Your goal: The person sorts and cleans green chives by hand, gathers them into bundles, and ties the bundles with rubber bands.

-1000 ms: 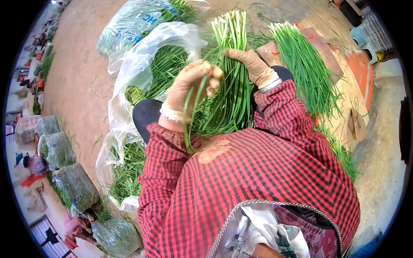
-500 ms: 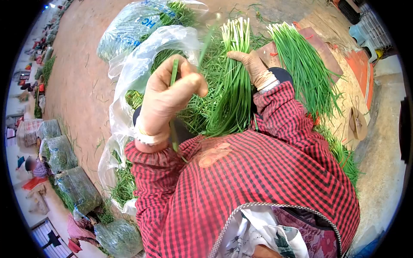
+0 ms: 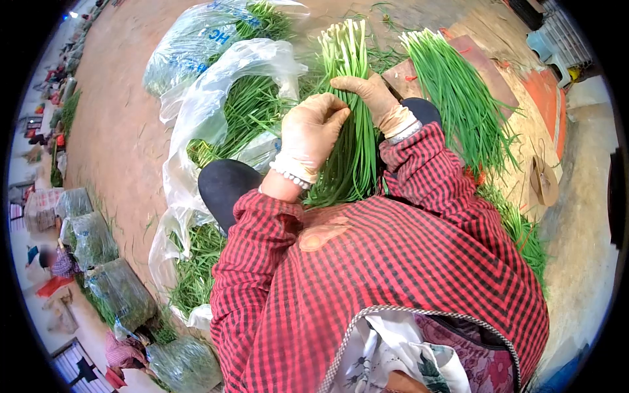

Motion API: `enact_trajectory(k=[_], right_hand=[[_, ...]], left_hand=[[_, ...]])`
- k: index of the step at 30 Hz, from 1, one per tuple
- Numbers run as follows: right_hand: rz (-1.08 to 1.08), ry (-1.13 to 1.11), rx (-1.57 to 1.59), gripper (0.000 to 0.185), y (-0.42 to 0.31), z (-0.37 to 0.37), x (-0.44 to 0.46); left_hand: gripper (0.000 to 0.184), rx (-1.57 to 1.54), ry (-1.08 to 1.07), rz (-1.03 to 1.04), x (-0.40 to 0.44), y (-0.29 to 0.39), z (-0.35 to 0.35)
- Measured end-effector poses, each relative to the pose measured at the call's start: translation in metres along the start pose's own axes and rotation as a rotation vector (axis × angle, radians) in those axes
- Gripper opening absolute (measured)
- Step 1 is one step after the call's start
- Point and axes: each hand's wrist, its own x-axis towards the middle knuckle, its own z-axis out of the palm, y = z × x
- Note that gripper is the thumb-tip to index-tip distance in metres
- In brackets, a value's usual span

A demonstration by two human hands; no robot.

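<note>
My right hand [image 3: 370,95], in a thin pale glove, is wrapped round a bundle of garlic chives [image 3: 346,56] with the thumb across its front. The white stem ends point away from me and the long green leaves hang toward my lap. My left hand [image 3: 314,131], gloved too, is closed in a pinch against the left side of this bundle. Whatever lies between its fingertips is hidden. To the right, a second bundle of garlic chives [image 3: 452,92] rests on a reddish-brown board [image 3: 481,62].
An open clear plastic bag [image 3: 187,141] with loose greens stands on my left, a fuller bag [image 3: 190,49] behind it. Packed bags [image 3: 121,291] line the far left, where other people [image 3: 124,350] sit. A blue-grey stool [image 3: 549,56] and crate [image 3: 570,42] stand far right.
My left hand has come right and down, from above the open bag to the bundle. The loose leaf it held no longer shows. My right hand keeps its grip, shifted slightly left.
</note>
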Motion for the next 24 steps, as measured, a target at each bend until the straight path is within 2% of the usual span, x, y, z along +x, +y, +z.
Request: enact_trajectory(k=[2,4,5,6,8,10,11,12,14,16,18,19,20,21,22,24], right_hand=[[-0.034,0.012,0.011,0.035,0.003,-0.003,0.001],[0.048,0.009,0.175,0.035,0.001,-0.004,-0.001],[0.03,0.002,0.157,0.034,-0.001,-0.004,-0.003],[0.029,0.002,0.156,0.034,-0.005,-0.004,-0.005],[0.081,-0.002,0.144,0.035,-0.014,-0.003,-0.009],[0.049,-0.019,0.144,0.037,-0.015,0.002,-0.011],[0.019,-0.039,0.108,0.038,-0.01,0.003,-0.009],[-0.013,-0.063,0.072,0.04,-0.006,0.006,-0.007],[-0.089,-0.109,-0.05,0.042,-0.008,0.018,-0.014],[-0.086,-0.165,-0.104,0.042,-0.013,0.028,-0.02],[-0.021,-0.326,-0.109,0.042,-0.018,0.036,-0.024],[-0.036,-0.398,-0.156,0.043,-0.025,0.044,-0.032],[0.049,-0.443,-0.283,0.045,-0.023,0.048,-0.033],[0.063,-0.499,-0.244,0.048,-0.021,0.049,-0.033],[0.078,-0.557,-0.206,0.051,-0.018,0.051,-0.034],[0.106,-0.638,-0.227,0.052,-0.022,0.055,-0.032]], left_hand=[[0.01,-0.048,-0.035,-0.03,-0.005,0.001,-0.003],[0.011,-0.158,-0.154,-0.133,-0.013,-0.005,-0.003],[0.012,-0.119,-0.207,-0.106,-0.019,-0.01,-0.005],[0.021,-0.207,-0.346,-0.259,-0.026,-0.012,-0.009],[0.022,-0.261,-0.394,-0.376,-0.033,-0.01,-0.019],[0.015,-0.431,-0.113,-0.378,-0.028,-0.005,-0.025],[0.017,-0.391,0.025,-0.272,-0.023,-0.002,-0.027],[0.03,-0.383,0.116,-0.172,-0.017,-0.001,-0.028],[0.066,0.037,0.365,0.152,0.005,0.004,-0.041],[0.102,-0.436,0.34,-0.125,0.026,-0.005,-0.048],[0.108,-0.862,0.152,-0.302,0.032,-0.011,-0.053],[0.103,-0.927,0.038,-0.288,0.037,-0.012,-0.054],[0.097,-0.989,-0.078,-0.275,0.04,-0.014,-0.053],[0.083,-1.025,-0.118,-0.263,0.039,-0.004,-0.052],[0.083,-1.027,-0.114,-0.269,0.038,-0.005,-0.054],[0.067,-1.199,-0.251,-0.193,0.036,-0.01,-0.061]])
